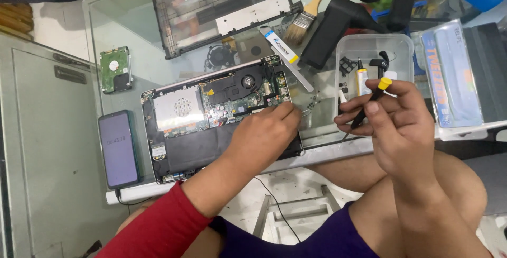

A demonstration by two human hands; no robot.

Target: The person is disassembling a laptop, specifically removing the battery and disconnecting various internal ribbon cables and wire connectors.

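Head view: my left hand (266, 134) rests loosely on the open laptop (211, 110), right hand (393, 115) grips the screwdriver (372, 99); keep laptop steady, tip straight.

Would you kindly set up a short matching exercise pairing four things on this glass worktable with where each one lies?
Things:
1. left hand
2. black screwdriver with yellow cap
3. bare green hard drive
4. dark smartphone

Places:
A. left of the opened laptop, near the table's front edge
B. held in the right hand
C. resting on the opened laptop's insides
D. alone on the glass, beyond the smartphone

Pairs: 1-C, 2-B, 3-D, 4-A
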